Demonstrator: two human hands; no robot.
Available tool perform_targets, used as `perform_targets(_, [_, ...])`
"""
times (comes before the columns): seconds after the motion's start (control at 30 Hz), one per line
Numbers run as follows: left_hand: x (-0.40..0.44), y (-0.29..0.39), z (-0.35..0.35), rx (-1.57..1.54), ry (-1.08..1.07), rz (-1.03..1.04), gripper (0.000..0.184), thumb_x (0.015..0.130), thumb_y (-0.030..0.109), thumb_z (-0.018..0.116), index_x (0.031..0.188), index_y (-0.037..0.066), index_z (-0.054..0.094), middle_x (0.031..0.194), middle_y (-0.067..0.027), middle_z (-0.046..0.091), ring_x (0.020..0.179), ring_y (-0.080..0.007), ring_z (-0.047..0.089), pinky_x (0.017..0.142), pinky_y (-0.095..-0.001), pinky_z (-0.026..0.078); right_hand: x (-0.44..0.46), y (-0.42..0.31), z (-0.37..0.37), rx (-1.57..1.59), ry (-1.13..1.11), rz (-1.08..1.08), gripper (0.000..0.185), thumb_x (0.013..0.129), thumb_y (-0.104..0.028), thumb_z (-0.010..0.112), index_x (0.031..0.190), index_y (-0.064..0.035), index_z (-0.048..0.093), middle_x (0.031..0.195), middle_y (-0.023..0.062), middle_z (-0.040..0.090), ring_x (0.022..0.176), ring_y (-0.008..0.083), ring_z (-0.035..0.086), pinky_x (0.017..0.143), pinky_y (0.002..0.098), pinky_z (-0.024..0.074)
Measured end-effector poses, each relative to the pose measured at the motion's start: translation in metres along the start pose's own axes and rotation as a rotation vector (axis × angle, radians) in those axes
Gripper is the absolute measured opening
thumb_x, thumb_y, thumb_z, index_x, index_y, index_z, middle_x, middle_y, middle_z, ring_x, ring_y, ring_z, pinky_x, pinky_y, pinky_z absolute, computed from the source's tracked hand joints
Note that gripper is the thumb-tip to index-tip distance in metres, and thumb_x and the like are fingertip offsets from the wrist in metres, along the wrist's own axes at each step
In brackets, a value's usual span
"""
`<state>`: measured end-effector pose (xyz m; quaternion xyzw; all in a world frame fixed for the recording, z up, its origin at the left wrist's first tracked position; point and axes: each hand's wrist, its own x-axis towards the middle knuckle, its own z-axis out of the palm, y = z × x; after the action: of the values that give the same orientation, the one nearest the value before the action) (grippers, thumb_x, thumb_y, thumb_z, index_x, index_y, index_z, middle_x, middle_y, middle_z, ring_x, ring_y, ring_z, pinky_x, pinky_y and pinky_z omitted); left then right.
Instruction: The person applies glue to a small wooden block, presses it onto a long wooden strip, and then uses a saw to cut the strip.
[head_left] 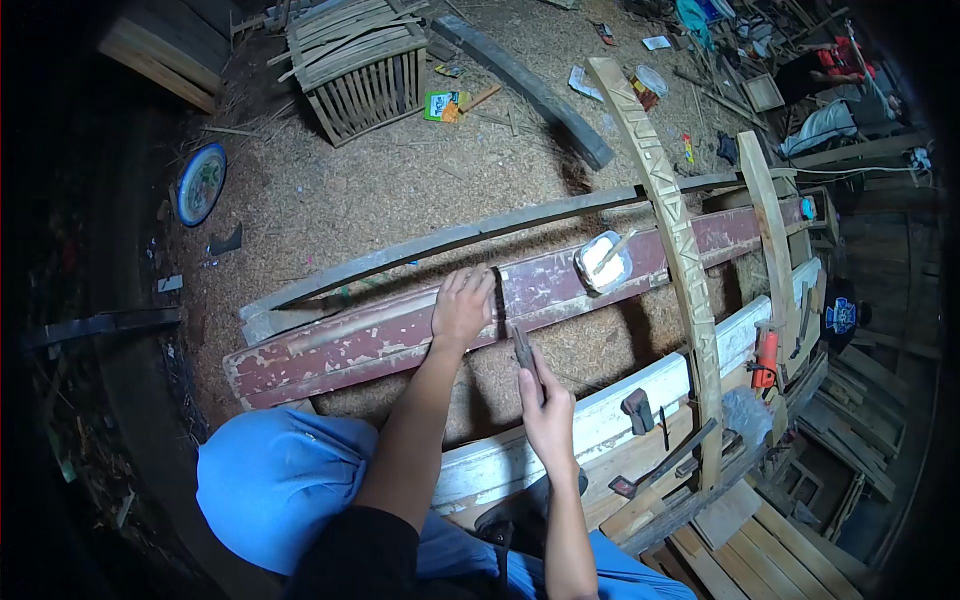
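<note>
My left hand lies palm down on a long beam with flaking maroon paint, its fingers stretched over the top beside a dark gap across the beam. My right hand is closed around a slim, dark brownish tool, whose exact kind I cannot make out. The tool's tip points up toward the beam's near edge, close to the gap. Farther right on the beam stands a white tub with pale contents and a stick in it.
A carved curved plank crosses the beams, with a plain plank beyond it. On the white-edged bench lie a dark block-like tool, a hammer-like tool and an orange-red tool. A slatted crate stands behind.
</note>
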<state>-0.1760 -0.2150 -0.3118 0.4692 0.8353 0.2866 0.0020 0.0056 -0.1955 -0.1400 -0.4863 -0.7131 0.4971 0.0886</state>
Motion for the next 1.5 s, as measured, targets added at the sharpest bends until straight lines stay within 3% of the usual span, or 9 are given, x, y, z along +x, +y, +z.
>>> perform_targets(0.17, [-0.002, -0.002, 0.008, -0.006, 0.006, 0.012, 0.026, 0.091, 0.015, 0.066, 0.116, 0.006, 0.069, 0.128, -0.0089, 0.070, 0.116, -0.0290, 0.063, 0.105, -0.0429, 0.049, 0.007, 0.007, 0.004, 0.012, 0.047, -0.051, 0.041, 0.104, -0.015, 0.061, 0.139, 0.0066, 0.061, 0.111, 0.0190, 0.075, 0.099, 0.0134, 0.066, 0.090, 0.0310, 0.0527])
perform_targets(0.2, [-0.002, -0.001, 0.008, -0.010, -0.019, 0.007, 0.027, 0.092, 0.016, 0.065, 0.117, 0.007, 0.069, 0.129, -0.0093, 0.070, 0.117, -0.0292, 0.063, 0.105, -0.0432, 0.049, 0.017, 0.005, 0.010, 0.031, 0.050, 0.033, 0.042, 0.104, -0.021, 0.060, 0.138, 0.0019, 0.062, 0.118, 0.0303, 0.071, 0.112, 0.0373, 0.072, 0.094, 0.0405, 0.0541])
perform_targets(0.3, [-0.001, -0.001, 0.002, 0.035, -0.043, 0.032, 0.027, 0.094, 0.017, 0.064, 0.119, 0.007, 0.069, 0.129, -0.0097, 0.069, 0.118, -0.0290, 0.063, 0.106, -0.0433, 0.049, 0.020, -0.009, 0.004, -0.099, 0.012, -0.008, 0.043, 0.104, -0.022, 0.060, 0.139, 0.0014, 0.062, 0.117, 0.0302, 0.071, 0.112, 0.0400, 0.072, 0.094, 0.0412, 0.0541])
perform_targets(0.33, [-0.001, 0.000, 0.001, 0.034, -0.046, 0.024, 0.027, 0.094, 0.018, 0.063, 0.118, 0.007, 0.068, 0.129, -0.0103, 0.069, 0.118, -0.0290, 0.063, 0.106, -0.0429, 0.048, 0.016, -0.003, 0.005, -0.045, 0.051, -0.068, 0.039, 0.103, -0.015, 0.063, 0.136, 0.0054, 0.064, 0.113, 0.0225, 0.076, 0.097, 0.0166, 0.071, 0.088, 0.0338, 0.0549])
perform_targets(0.37, [-0.002, 0.001, 0.002, 0.035, -0.049, 0.021, 0.027, 0.094, 0.018, 0.063, 0.118, 0.007, 0.068, 0.129, -0.0103, 0.069, 0.118, -0.0290, 0.063, 0.106, -0.0429, 0.048, 0.010, 0.001, 0.003, -0.045, 0.047, -0.066, 0.039, 0.103, -0.015, 0.063, 0.136, 0.0054, 0.064, 0.113, 0.0225, 0.076, 0.097, 0.0166, 0.071, 0.088, 0.0338, 0.0549])
perform_targets(0.7, [0.000, 0.004, 0.002, 0.058, -0.003, 0.077, 0.029, 0.097, 0.018, 0.062, 0.121, 0.003, 0.066, 0.126, -0.0101, 0.070, 0.116, -0.0275, 0.063, 0.104, -0.0433, 0.046, -0.009, -0.011, 0.001, -0.046, 0.049, 0.116, 0.041, 0.102, -0.018, 0.064, 0.137, 0.0045, 0.063, 0.119, 0.0286, 0.073, 0.113, 0.0228, 0.072, 0.097, 0.0349, 0.0529])
perform_targets(0.73, [0.000, 0.005, 0.002, 0.067, 0.011, 0.081, 0.029, 0.097, 0.018, 0.062, 0.121, 0.003, 0.066, 0.126, -0.0101, 0.070, 0.116, -0.0275, 0.063, 0.104, -0.0430, 0.046, -0.009, -0.010, -0.001, -0.020, 0.054, 0.140, 0.039, 0.101, -0.025, 0.063, 0.134, -0.0032, 0.067, 0.109, 0.0325, 0.070, 0.109, 0.0442, 0.069, 0.093, 0.0443, 0.0546])
perform_targets(1.27, [0.002, 0.004, -0.001, 0.050, -0.071, 0.011, 0.026, 0.100, 0.023, 0.058, 0.118, 0.006, 0.066, 0.120, -0.0103, 0.072, 0.116, -0.0268, 0.063, 0.102, -0.0427, 0.044, -0.007, -0.008, -0.013, -0.020, 0.050, 0.124, 0.041, 0.100, -0.025, 0.065, 0.132, 0.0005, 0.068, 0.115, 0.0303, 0.071, 0.112, 0.0399, 0.071, 0.095, 0.0411, 0.0547])
perform_targets(1.5, [0.000, 0.002, 0.003, 0.054, -0.049, 0.023, 0.027, 0.100, 0.024, 0.059, 0.118, 0.005, 0.066, 0.115, -0.0102, 0.072, 0.115, -0.0261, 0.063, 0.104, -0.0436, 0.044, -0.001, -0.002, -0.006, -0.016, 0.088, 0.031, 0.041, 0.101, -0.028, 0.063, 0.132, -0.0021, 0.068, 0.112, 0.0307, 0.071, 0.108, 0.0441, 0.069, 0.094, 0.0451, 0.0549])
